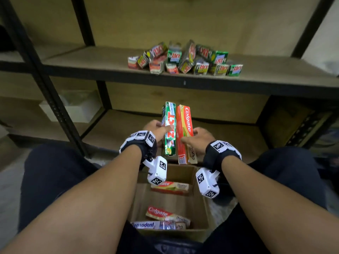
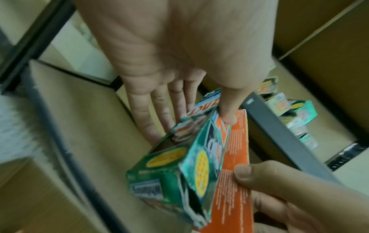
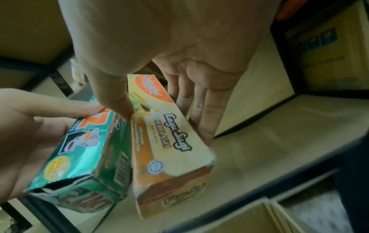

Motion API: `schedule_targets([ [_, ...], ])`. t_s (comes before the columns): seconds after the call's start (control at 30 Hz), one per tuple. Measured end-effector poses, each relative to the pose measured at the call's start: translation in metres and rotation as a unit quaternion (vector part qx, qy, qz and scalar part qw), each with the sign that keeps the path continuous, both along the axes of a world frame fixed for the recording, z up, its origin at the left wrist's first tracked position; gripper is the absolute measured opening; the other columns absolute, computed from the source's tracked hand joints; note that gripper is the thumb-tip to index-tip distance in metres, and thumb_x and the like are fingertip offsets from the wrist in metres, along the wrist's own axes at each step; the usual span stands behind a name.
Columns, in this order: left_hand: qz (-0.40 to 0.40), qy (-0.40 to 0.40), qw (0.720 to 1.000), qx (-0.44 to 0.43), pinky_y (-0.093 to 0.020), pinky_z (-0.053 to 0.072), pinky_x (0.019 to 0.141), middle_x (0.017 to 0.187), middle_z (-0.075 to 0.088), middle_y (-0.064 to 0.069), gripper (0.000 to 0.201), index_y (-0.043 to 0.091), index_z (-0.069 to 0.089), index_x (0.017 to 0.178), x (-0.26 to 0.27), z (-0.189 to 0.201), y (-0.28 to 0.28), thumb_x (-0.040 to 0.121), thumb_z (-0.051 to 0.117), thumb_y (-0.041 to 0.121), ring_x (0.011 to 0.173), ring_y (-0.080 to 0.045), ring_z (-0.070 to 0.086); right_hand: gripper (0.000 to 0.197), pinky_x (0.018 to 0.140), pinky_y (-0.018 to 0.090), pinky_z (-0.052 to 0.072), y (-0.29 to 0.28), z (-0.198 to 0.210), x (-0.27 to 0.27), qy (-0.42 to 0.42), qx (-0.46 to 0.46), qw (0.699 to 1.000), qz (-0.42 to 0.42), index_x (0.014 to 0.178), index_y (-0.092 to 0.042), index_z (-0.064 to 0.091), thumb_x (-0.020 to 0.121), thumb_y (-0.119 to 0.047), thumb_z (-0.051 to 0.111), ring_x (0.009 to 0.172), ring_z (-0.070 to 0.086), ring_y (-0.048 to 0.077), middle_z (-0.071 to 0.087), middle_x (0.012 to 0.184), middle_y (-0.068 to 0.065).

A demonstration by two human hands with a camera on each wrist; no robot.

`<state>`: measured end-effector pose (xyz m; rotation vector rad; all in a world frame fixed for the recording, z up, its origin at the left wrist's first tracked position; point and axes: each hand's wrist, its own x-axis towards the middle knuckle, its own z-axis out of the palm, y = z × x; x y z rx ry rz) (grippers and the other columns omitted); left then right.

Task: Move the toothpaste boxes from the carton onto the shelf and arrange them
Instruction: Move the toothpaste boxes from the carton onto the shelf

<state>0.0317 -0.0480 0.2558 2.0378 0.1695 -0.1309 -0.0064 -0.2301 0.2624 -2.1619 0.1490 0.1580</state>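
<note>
My left hand [image 1: 157, 128] pinches a green toothpaste box [image 1: 169, 129] between thumb and fingers; its near end flap is torn open [image 2: 191, 176]. Beside it my right hand [image 1: 199, 139] grips a red and yellow Colgate box [image 1: 185, 132], thumb on one side and fingers under the other [image 3: 169, 141]. Both boxes are held side by side, touching, above the open carton [image 1: 205, 204] and in front of the lower shelf. The carton holds three more boxes: two Colgate [image 1: 170, 186] [image 1: 165, 214] and a Pepsodent [image 1: 154, 225]. Several boxes stand in a loose cluster [image 1: 185, 59] on the upper shelf [image 1: 91, 59].
Black metal uprights [image 1: 55, 110] frame the shelving at left and right. A white container [image 1: 73, 107] sits on the lower left shelf. My knees flank the carton. The upper shelf board is bare left of the cluster.
</note>
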Motion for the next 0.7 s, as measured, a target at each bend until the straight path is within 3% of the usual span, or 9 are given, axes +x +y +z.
schedule_targets([
  [0.13, -0.013, -0.073, 0.997, 0.005, -0.045, 0.06, 0.079, 0.102, 0.068, -0.001, 0.052, 0.02, 0.059, 0.108, 0.012, 0.071, -0.01, 0.073, 0.074, 0.056, 0.089, -0.023, 0.068, 0.031, 0.069, 0.027, 0.052, -0.013, 0.061, 0.01, -0.071, -0.013, 0.997, -0.007, 0.102, -0.024, 0.058, 0.082, -0.039, 0.075, 0.085, 0.067, 0.011, 0.07, 0.099, -0.004],
  [0.27, -0.039, -0.125, 0.991, 0.025, -0.044, 0.06, 0.077, 0.099, 0.069, 0.003, 0.048, 0.029, 0.057, 0.094, 0.024, 0.137, -0.022, 0.064, 0.072, 0.063, 0.088, -0.021, 0.069, 0.022, 0.066, 0.028, 0.051, -0.032, 0.122, 0.021, -0.119, -0.035, 0.992, -0.007, 0.091, -0.03, 0.056, 0.083, -0.04, 0.074, 0.08, 0.064, 0.008, 0.066, 0.09, -0.008],
  [0.4, -0.046, -0.175, 0.98, 0.079, -0.044, 0.059, 0.079, 0.098, 0.07, 0.004, 0.06, 0.03, 0.057, 0.089, 0.045, 0.189, -0.036, 0.053, 0.061, 0.078, 0.088, -0.021, 0.069, 0.027, 0.072, 0.032, 0.058, -0.052, 0.173, 0.035, -0.153, -0.069, 0.986, -0.011, 0.1, -0.026, 0.062, 0.083, -0.043, 0.072, 0.082, 0.068, 0.014, 0.07, 0.095, -0.004],
  [0.5, -0.04, -0.202, 0.971, 0.118, -0.041, 0.058, 0.08, 0.095, 0.069, 0.0, 0.049, 0.026, 0.059, 0.085, 0.059, 0.221, -0.048, 0.068, 0.061, 0.071, 0.085, -0.023, 0.067, 0.025, 0.073, 0.034, 0.059, -0.066, 0.204, 0.046, -0.16, -0.096, 0.982, -0.02, 0.092, -0.026, 0.059, 0.084, -0.046, 0.07, 0.082, 0.069, 0.016, 0.068, 0.088, -0.004],
  [0.63, -0.046, -0.208, 0.964, 0.157, -0.029, 0.047, 0.062, 0.082, 0.064, -0.004, 0.033, 0.018, 0.061, 0.084, 0.094, 0.252, -0.065, 0.088, 0.058, 0.051, 0.069, -0.021, 0.059, 0.03, 0.07, 0.028, 0.056, -0.086, 0.229, 0.069, -0.169, -0.151, 0.973, -0.051, 0.102, -0.022, 0.062, 0.087, -0.048, 0.066, 0.083, 0.068, 0.018, 0.07, 0.095, 0.0],
  [0.7, -0.051, -0.212, 0.962, 0.166, -0.029, 0.044, 0.064, 0.089, 0.065, -0.006, 0.029, 0.02, 0.06, 0.083, 0.118, 0.262, -0.073, 0.092, 0.054, 0.047, 0.07, -0.022, 0.057, 0.029, 0.071, 0.029, 0.056, -0.094, 0.238, 0.086, -0.167, -0.167, 0.97, -0.06, 0.104, -0.021, 0.064, 0.088, -0.045, 0.064, 0.08, 0.068, 0.02, 0.07, 0.097, 0.003],
])
